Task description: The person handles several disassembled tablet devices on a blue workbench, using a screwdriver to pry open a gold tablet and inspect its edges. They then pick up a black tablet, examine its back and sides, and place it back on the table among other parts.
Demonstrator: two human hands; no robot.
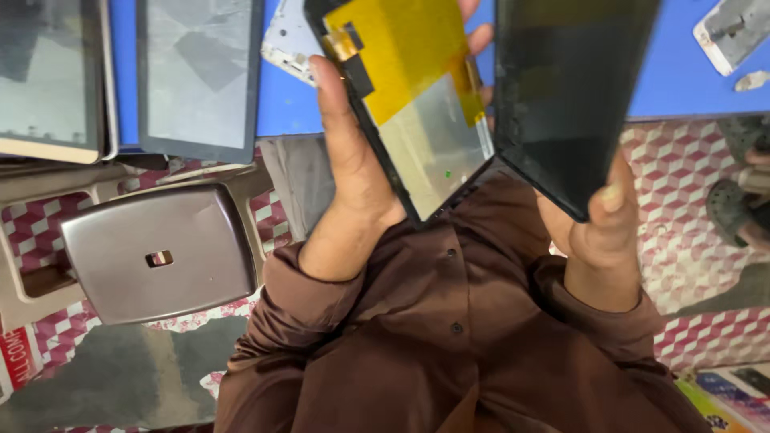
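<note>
Right now I count two flat panels in my grip, one per hand. My left hand (353, 160) is clasped along the edge of a display panel (417, 104), thumb side up its left rim and fingertips showing past the far edge at about one o'clock. Its back faces me: a glossy yellow film over the upper part, a dull silvery metal sheet below, a thin black frame around both, and a small black strip near the top corner. My right hand (605, 220) is closed around the lower corner of a dark glass panel (561, 88), smooth, black and rectangular, tilted so that corner points toward five o'clock. The two panels nearly meet at their inner edges; I cannot tell whether they touch.

At nine to eleven o'clock two tablets lie on the blue table (281, 104): one with a grey cracked screen (196, 76), one pale-rimmed tablet (48, 76) beside it. Below them, at eight o'clock, is one grey plastic stool seat (160, 252), rounded-square with a small slot in its middle. Two white phone back shells sit on the table, one (289, 44) at twelve o'clock, another (734, 32) at two o'clock. My brown sleeves (449, 337) fill six o'clock.
</note>
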